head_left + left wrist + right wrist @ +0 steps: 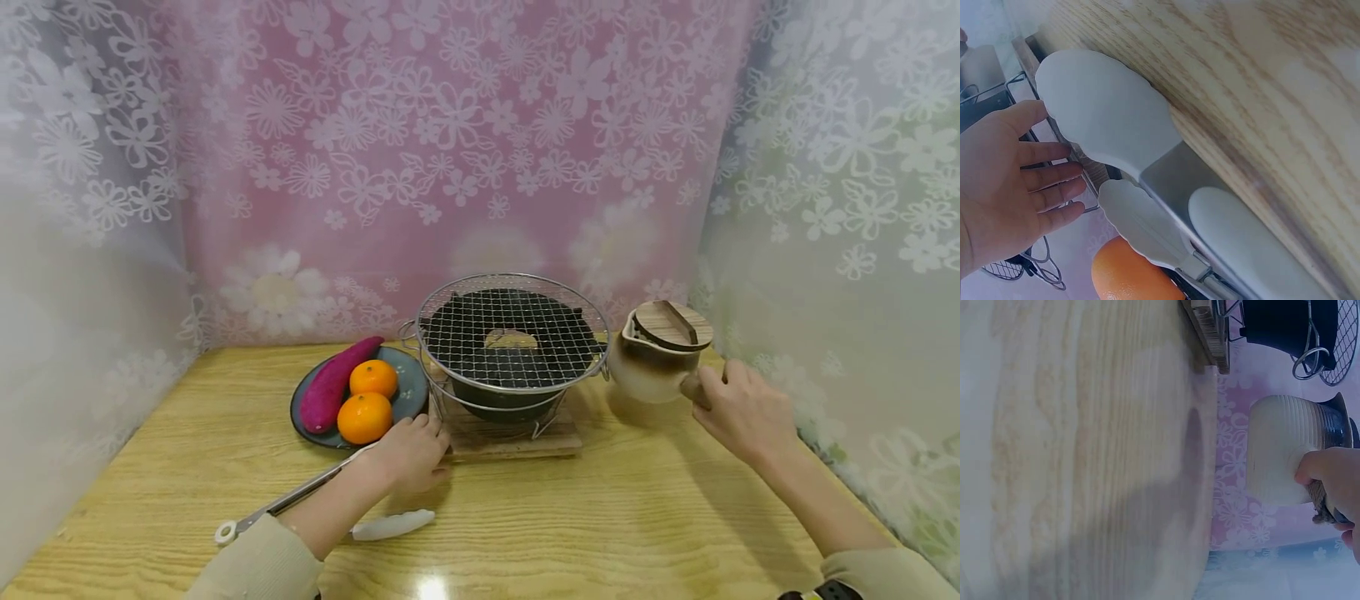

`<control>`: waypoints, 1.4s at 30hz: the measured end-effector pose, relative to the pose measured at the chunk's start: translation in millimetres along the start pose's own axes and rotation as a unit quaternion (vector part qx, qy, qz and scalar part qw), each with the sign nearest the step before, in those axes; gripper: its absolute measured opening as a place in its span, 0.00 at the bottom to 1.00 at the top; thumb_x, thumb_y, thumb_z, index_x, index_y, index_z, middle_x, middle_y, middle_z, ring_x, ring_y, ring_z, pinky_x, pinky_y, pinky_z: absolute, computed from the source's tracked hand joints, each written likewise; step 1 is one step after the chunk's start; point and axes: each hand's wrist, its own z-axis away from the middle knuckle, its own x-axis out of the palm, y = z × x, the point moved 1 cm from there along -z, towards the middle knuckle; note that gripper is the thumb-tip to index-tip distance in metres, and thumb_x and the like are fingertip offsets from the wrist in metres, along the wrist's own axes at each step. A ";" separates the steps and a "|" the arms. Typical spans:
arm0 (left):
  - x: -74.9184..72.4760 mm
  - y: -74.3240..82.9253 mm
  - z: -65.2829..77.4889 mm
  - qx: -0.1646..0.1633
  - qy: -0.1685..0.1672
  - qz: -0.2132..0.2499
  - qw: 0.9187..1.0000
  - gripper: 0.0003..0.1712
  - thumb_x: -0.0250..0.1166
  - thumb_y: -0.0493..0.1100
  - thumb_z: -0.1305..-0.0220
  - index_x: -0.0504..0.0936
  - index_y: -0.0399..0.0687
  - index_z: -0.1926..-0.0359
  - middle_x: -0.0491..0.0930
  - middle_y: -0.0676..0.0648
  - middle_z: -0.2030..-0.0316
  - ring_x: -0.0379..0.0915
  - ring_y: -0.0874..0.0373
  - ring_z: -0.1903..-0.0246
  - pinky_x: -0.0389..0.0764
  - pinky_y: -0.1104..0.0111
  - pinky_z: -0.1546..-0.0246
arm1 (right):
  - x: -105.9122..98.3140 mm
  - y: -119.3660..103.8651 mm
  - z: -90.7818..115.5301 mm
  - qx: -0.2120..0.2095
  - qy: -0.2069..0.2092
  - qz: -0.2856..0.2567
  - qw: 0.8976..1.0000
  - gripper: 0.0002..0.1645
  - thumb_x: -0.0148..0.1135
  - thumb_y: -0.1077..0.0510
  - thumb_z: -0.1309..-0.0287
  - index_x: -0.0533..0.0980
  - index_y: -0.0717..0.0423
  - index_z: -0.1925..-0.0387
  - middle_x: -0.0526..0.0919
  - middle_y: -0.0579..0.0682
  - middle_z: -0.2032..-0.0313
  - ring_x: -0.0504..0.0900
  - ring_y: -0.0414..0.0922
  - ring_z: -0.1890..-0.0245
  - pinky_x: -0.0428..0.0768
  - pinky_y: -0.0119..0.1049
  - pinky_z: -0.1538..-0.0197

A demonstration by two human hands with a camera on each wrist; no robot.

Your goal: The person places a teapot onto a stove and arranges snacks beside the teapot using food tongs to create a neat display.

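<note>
My right hand (746, 408) grips the wrapped side handle (1317, 499) of a cream-and-brown teapot (651, 379). The teapot, with its wooden lid (671, 325) on, hangs a little above the table at the right. My left hand (411, 454) is at the front left corner of the wooden board (517, 446) under the grill stove. In the left wrist view its fingers are extended, holding nothing. White-tipped metal tongs (1107, 109) lie spread beside that hand, one arm under the forearm in the head view.
The black stove (510, 400) carries a round wire grill net (517, 333) at the middle. To its left a dark plate (412, 383) bears a purple sweet potato (337, 385) and two oranges (365, 417). Flowered curtains (480, 167) enclose the wooden table (600, 533).
</note>
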 end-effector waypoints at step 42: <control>8.0 -2.7 5.3 0.041 0.045 -0.012 0.998 0.22 0.58 0.59 0.40 0.76 0.48 0.55 0.74 0.47 0.56 0.70 0.53 0.57 0.70 0.64 0.61 | -49.9 23.4 -72.4 0.047 -0.074 0.016 0.996 0.20 0.65 0.58 0.69 0.62 0.55 0.77 0.61 0.54 0.81 0.58 0.49 0.86 0.54 0.42 0.91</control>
